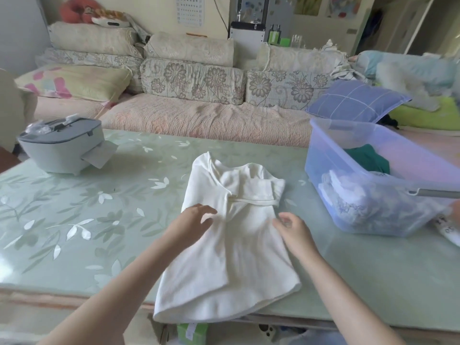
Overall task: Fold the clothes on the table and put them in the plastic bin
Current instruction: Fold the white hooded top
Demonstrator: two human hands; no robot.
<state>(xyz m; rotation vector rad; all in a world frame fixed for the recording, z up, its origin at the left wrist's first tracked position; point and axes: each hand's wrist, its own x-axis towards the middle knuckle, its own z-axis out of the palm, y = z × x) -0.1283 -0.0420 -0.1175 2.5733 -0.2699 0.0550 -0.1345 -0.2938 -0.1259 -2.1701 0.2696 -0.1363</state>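
Note:
A white ribbed shirt (234, 260) lies on the green table (87, 220), its sides and sleeves folded inward, hem hanging over the near edge. My left hand (191, 221) hovers over or touches the shirt's left side with fingers spread and relaxed. At the shirt's right edge, around its waist, my right hand (295, 231) has loosely curled fingers; whether it pinches the fabric is unclear. The translucent blue plastic bin (323, 150) stands at the right, holding a green garment (368, 158) and white and patterned clothes (348, 192).
A grey appliance (62, 148) with a paper tag sits at the table's far left. A sofa (199, 110) with cushions runs behind the table. A metal rod (438, 193) crosses the bin's near right side. A purple pillow (353, 100) lies behind the bin.

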